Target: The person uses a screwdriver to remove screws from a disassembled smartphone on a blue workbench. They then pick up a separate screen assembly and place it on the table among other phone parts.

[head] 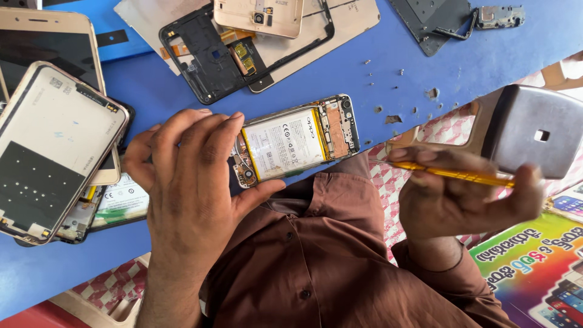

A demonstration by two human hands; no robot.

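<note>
left hand point(188, 167) curled around the opened phone point(296, 140), gripping its lower end at the blue table point(243, 91) edge, battery facing up. right hand point(452, 194) closed on a yellow screwdriver point(452, 174), held well apart. loose screws point(388, 91) scattered beyond, around six; one black phone frame point(206, 54) behind.

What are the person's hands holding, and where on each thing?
The left hand grips the opened phone by its lower end. The right hand holds a thin yellow tool along its shaft.

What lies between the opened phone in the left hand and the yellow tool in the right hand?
Head view: only the person's brown shirt and blue table edge.
</note>
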